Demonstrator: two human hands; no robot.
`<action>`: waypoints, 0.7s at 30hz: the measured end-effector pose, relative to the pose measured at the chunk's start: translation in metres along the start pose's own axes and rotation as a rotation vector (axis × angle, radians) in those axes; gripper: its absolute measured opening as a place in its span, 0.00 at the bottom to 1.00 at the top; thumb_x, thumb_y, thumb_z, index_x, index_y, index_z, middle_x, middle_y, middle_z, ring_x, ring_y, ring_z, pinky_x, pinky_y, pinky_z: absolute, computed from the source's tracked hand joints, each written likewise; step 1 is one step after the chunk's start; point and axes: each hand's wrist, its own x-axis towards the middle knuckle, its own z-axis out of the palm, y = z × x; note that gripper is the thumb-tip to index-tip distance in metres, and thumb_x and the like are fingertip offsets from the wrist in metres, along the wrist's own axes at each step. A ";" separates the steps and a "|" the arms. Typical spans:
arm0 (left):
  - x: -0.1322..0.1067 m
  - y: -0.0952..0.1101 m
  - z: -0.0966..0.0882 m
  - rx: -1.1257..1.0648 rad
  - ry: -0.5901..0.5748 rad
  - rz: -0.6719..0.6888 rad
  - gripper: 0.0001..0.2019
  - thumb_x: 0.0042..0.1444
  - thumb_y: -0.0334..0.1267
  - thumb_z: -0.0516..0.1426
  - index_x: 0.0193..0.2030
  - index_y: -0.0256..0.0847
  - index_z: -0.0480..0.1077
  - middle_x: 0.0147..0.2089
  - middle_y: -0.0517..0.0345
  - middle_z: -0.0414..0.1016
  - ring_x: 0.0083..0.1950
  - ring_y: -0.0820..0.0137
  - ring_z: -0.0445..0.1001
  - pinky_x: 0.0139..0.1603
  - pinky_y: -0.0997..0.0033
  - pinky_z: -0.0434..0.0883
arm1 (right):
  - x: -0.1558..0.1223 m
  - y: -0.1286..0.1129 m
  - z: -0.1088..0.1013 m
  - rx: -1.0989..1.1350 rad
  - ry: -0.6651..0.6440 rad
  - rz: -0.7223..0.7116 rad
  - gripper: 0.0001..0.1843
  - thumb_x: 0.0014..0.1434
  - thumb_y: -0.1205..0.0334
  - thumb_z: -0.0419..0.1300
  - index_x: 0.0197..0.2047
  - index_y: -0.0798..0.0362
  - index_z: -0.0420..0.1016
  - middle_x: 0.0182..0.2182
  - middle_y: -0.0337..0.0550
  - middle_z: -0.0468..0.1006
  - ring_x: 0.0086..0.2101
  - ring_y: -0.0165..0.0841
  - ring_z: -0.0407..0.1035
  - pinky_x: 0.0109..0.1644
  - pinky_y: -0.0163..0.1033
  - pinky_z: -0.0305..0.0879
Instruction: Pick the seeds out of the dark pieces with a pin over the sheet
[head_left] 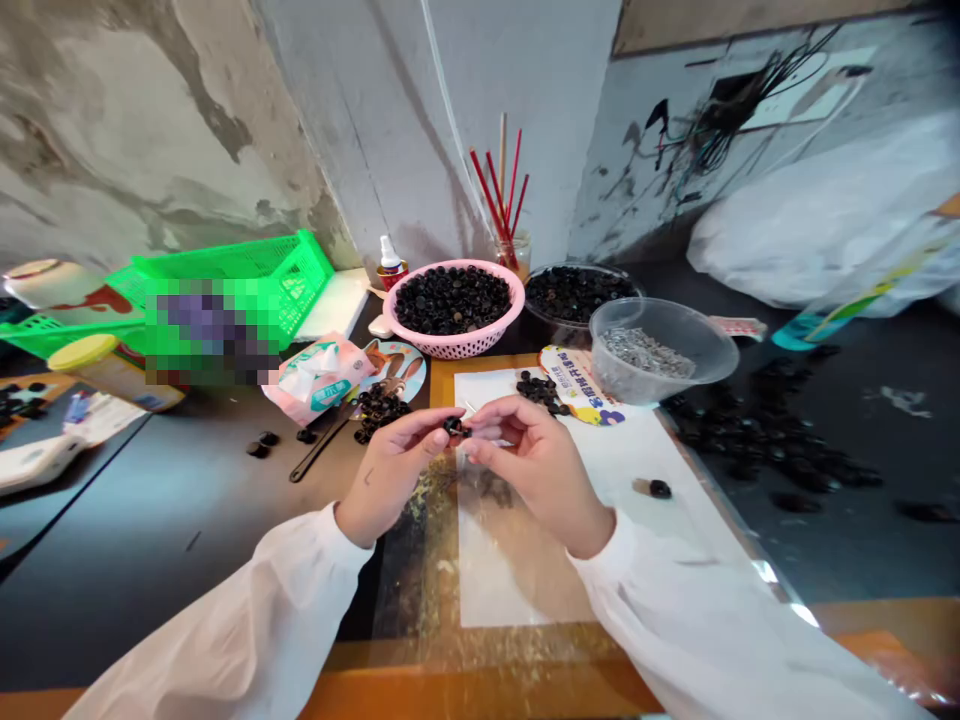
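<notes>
Two hands: together, fingertips meeting over the white sheet (517, 580); neither lies flat on it.
Left hand (394, 475): thumb and index pinched on the black part (454, 427). Light grip on something that small; if the pinch rolls, it could spin out.
Right hand (551, 465): fingertips drawn in against the part's far side. Can't tell if they grip it or a thin pale piece beside it. Off-axis push could make the part slip.
Black part: between the two sets of fingertips, mostly hidden by them. A misalignment there would be easy to miss.
Heap (381, 405) of dark parts: just beyond the left hand. Knuckles drifting forward could scatter it.
Small pile (538, 392): ahead of the right hand. A dropped part bouncing forward could mix in.
Clear tub (709, 365) of metal bits (645, 352): ahead and right of the right hand. A clumsy reach could catch the rim and spill it.
Lone part (660, 489): right of the right wrist, near the right sleeve (660, 600). A loose cuff could sweep it away.
Pink basket (517, 300): full, ahead of both hands. A bump could tip pieces over the edge.
</notes>
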 end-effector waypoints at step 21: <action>-0.003 -0.002 -0.006 0.175 0.037 0.132 0.15 0.53 0.49 0.68 0.45 0.47 0.83 0.46 0.51 0.84 0.46 0.62 0.81 0.47 0.68 0.78 | -0.005 0.000 0.002 -0.027 0.022 -0.001 0.12 0.51 0.60 0.72 0.37 0.48 0.74 0.37 0.38 0.80 0.38 0.32 0.77 0.44 0.38 0.76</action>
